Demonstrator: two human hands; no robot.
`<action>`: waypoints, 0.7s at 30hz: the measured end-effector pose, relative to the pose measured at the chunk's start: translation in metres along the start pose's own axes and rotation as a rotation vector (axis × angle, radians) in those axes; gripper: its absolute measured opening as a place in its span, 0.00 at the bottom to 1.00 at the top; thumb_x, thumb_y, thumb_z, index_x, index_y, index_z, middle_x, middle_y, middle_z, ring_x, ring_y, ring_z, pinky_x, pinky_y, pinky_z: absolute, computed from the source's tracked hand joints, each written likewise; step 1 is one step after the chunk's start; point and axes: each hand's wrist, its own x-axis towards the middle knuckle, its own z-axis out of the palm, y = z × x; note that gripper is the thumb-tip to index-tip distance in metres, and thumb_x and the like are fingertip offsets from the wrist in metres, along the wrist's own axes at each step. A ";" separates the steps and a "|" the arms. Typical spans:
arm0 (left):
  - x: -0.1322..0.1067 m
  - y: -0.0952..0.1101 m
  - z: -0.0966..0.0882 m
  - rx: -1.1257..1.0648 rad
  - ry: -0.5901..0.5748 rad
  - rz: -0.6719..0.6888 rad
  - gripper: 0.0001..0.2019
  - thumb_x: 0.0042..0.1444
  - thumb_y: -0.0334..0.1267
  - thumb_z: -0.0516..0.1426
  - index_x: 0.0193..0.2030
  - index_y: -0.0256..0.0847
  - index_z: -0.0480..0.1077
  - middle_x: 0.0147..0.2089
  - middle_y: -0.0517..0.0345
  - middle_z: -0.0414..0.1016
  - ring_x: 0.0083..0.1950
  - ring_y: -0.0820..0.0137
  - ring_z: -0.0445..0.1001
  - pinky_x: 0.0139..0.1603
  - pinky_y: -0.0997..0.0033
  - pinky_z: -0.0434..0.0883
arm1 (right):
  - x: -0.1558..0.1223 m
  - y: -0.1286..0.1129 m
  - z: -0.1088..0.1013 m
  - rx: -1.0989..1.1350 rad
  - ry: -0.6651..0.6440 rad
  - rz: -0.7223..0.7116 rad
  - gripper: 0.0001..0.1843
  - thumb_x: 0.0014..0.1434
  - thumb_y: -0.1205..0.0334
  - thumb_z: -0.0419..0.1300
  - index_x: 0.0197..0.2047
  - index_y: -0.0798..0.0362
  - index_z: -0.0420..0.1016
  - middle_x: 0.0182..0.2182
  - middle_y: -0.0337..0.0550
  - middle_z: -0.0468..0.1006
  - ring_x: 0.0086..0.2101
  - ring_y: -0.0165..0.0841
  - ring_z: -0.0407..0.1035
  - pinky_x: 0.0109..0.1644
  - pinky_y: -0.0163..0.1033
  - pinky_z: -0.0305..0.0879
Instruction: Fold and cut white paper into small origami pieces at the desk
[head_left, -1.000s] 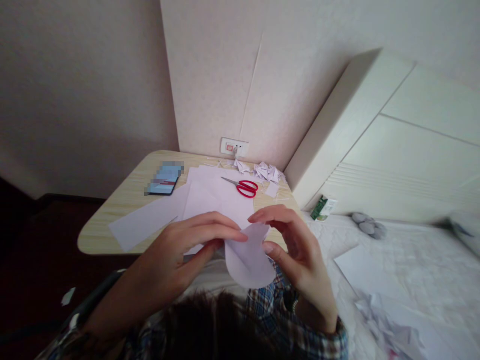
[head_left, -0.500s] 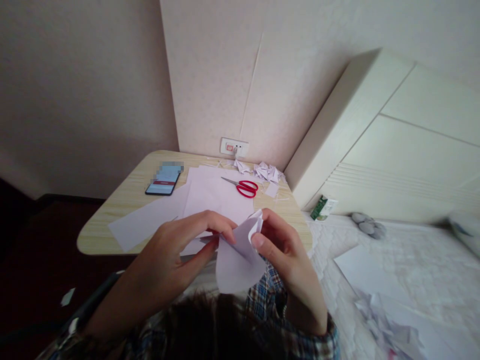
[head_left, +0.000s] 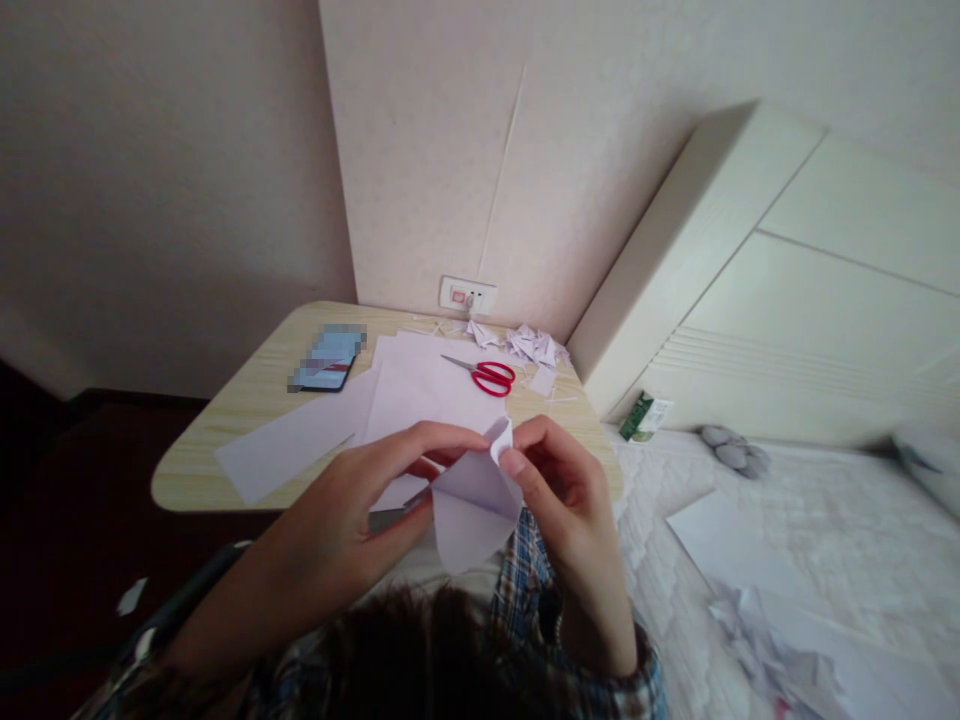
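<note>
Between my hands is a piece of white paper (head_left: 472,515), partly folded, with its upper right corner bent over and a rounded lower edge hanging down. My right hand (head_left: 559,490) pinches the bent corner between thumb and fingers. On the other side my left hand (head_left: 390,485) grips the paper's left edge, its index finger reaching to the fold. Behind the hands, white sheets (head_left: 420,385) lie on the small wooden table (head_left: 202,455). Red-handled scissors (head_left: 491,377) rest on those sheets, blades pointing left.
A phone (head_left: 328,360) lies at the table's left. Folded paper pieces (head_left: 534,345) and thin strips sit at the back right, below a wall socket (head_left: 469,295). On the bed (head_left: 645,530) are a green-and-white box (head_left: 643,416), grey round objects (head_left: 735,450) and more paper (head_left: 731,540).
The left index finger has moved up and right to the bent corner. My right hand has shifted slightly left, and the paper has curled and turned a little.
</note>
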 end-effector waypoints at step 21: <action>0.012 0.004 -0.010 -0.236 -0.005 -0.148 0.06 0.57 0.33 0.59 0.30 0.43 0.75 0.30 0.63 0.79 0.32 0.72 0.77 0.35 0.78 0.74 | -0.001 -0.007 0.003 -0.159 -0.148 -0.069 0.09 0.62 0.62 0.61 0.29 0.50 0.70 0.24 0.33 0.71 0.28 0.28 0.65 0.32 0.34 0.60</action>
